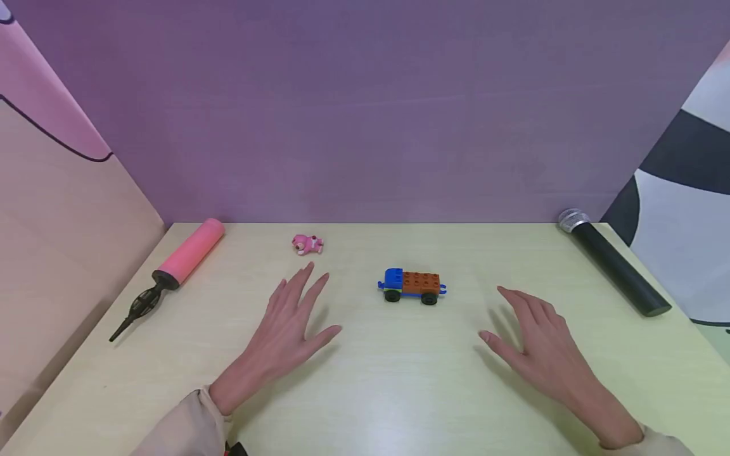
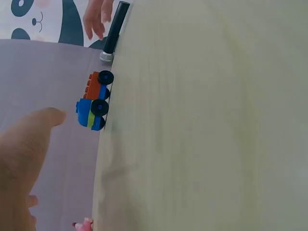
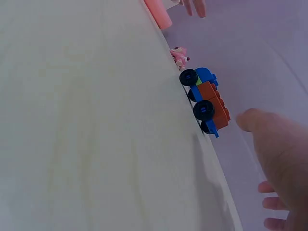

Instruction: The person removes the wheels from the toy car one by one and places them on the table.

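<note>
Between the two hands stands a toy truck on black wheels, with a blue cab and an orange-brown studded block behind it. My left hand hovers over the table with its fingers spread, left of the truck and just in front of a small pink bear figure. To the truck's right, my right hand has its fingers extended and thumb apart, holding nothing. In the left wrist view the truck appears beyond the thumb. The right wrist view shows the truck near the right thumb.
A pink hand pump with a black nozzle lies at the table's left side. On the right, a black microphone with a silver head lies slanted along the edge. A purple panel rises behind the pale wooden table.
</note>
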The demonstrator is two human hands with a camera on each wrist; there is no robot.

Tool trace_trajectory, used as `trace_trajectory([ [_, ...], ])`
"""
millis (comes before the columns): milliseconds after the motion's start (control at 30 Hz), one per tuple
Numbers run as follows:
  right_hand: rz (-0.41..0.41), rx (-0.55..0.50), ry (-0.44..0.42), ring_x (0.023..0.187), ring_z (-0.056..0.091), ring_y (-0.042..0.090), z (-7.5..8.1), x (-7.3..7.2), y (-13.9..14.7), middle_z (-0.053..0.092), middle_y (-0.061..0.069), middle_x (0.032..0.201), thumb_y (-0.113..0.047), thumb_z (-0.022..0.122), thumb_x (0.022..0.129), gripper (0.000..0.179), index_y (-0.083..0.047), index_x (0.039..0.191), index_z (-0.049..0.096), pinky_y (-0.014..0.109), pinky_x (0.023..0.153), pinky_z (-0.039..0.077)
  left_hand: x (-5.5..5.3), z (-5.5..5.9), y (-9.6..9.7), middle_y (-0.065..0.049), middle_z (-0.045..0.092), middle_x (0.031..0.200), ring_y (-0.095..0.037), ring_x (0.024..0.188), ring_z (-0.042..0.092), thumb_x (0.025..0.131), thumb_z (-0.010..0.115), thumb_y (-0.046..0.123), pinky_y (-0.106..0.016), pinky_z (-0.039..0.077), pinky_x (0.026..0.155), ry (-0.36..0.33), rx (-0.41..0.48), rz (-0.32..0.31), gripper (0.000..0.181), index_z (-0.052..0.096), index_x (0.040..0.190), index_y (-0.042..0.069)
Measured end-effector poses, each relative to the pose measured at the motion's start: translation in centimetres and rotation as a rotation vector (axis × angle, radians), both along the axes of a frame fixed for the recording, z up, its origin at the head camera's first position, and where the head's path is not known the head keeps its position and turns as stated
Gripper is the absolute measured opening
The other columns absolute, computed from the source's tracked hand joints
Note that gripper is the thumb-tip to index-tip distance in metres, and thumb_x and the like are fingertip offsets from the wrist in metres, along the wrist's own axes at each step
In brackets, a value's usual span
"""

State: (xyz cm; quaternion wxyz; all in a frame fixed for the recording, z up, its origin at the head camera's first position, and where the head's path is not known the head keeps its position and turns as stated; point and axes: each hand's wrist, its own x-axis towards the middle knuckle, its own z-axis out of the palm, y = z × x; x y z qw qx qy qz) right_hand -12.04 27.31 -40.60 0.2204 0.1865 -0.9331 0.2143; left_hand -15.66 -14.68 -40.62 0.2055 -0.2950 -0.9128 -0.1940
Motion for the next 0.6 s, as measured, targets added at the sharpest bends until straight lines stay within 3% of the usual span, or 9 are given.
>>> trace_trajectory([
  [233, 0.039, -0.173, -0.086, 0.122, 0.048, 0.044, 0.0, -1.0, -1.2, 0.058, 0.02, 0.132, -0.02, 0.076, 0.095, 0.053, -0.002, 0.14, 0.055, 0.059, 0.094, 0.038, -0.7, -0.1, 1.9, -0.016, 0.049, 0.152, -0.034, 0.138, 0.046, 0.09, 0.08, 0.03, -0.061, 0.033, 0.113, 0.004, 0.171, -0.093, 0.07, 0.051, 0.149, 0.004],
  [467, 0.149, -0.269, -0.075, 0.117, 0.054, 0.025, -0.6, -2.6, -1.7, 0.062, 0.015, 0.13, -0.004, 0.075, 0.093, 0.044, 0.004, 0.133, 0.058, 0.024, 0.094, 0.041, -1.3, -0.1, 3.8, -0.012, 0.053, 0.15, -0.03, 0.138, 0.048, 0.094, 0.078, 0.027, -0.054, 0.037, 0.113, -0.092, 0.274, -0.133, 0.058, 0.057, 0.143, 0.005],
  [600, 0.201, -0.307, -0.083, 0.114, 0.057, 0.023, -1.1, -3.5, -2.0, 0.062, 0.017, 0.129, 0.001, 0.074, 0.092, 0.043, 0.006, 0.131, 0.058, 0.017, 0.093, 0.044, -1.8, -0.3, 4.5, -0.009, 0.051, 0.153, -0.027, 0.14, 0.046, 0.095, 0.077, 0.026, -0.054, 0.038, 0.113, -0.16, 0.309, -0.15, 0.056, 0.058, 0.143, 0.006],
])
